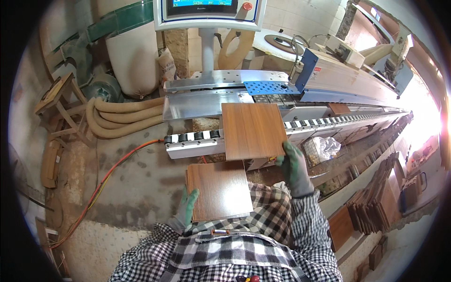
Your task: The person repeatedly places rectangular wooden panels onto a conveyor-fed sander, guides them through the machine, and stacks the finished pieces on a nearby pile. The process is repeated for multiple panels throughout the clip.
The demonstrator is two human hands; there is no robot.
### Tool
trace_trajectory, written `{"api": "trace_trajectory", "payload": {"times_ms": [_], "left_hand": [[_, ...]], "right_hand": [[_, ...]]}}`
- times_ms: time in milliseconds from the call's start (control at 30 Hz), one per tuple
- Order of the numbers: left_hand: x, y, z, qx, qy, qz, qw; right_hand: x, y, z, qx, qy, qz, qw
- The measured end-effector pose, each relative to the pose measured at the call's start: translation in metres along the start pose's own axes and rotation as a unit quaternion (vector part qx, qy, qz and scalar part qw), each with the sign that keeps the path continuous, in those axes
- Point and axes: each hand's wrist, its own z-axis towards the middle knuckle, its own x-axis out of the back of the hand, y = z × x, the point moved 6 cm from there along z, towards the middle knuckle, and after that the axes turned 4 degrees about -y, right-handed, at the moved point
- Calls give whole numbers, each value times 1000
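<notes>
A square brown wood-grain board (252,129) lies flat, bridging the machine's front edge and its roller rail. My gloved right hand (295,167) is at the board's near right corner, thumb and fingers around the edge; part of the grip is hidden. Closer to me, over my lap, is a short stack of similar boards (219,192), its glossy top catching the light. My gloved left hand (187,207) grips the stack's left edge, thumb along the side and the other fingers mostly out of sight. Both gloves are grey and green.
The roller rail (345,121) runs far right along the machine (202,104). A control panel (209,16) stands above it. Orange and yellow hoses (115,165) cross the floor at left, near a wooden stool (63,105). More boards (376,199) are stacked at right.
</notes>
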Motion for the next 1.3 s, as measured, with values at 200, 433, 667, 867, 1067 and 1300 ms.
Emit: {"api": "trace_trajectory", "payload": {"times_ms": [200,433,667,867,1067,1300], "left_hand": [[2,-15,12,-9,-41,-69,997],[0,-14,14,-30,-54,-96,993],[0,-14,12,-41,-44,-79,995],[12,-44,19,-89,-45,-52,994],[-10,-4,8,-26,-73,-138,987],[6,-29,16,-89,-74,-56,992]], "right_hand": [[-8,-2,99,-31,-2,12,999],[-22,1,130,-6,18,-37,999],[-134,-15,81,336,-43,-593,730],[-175,25,95,346,-59,-708,612],[-173,28,97,353,-47,-700,620],[-174,29,98,378,-36,-691,616]]}}
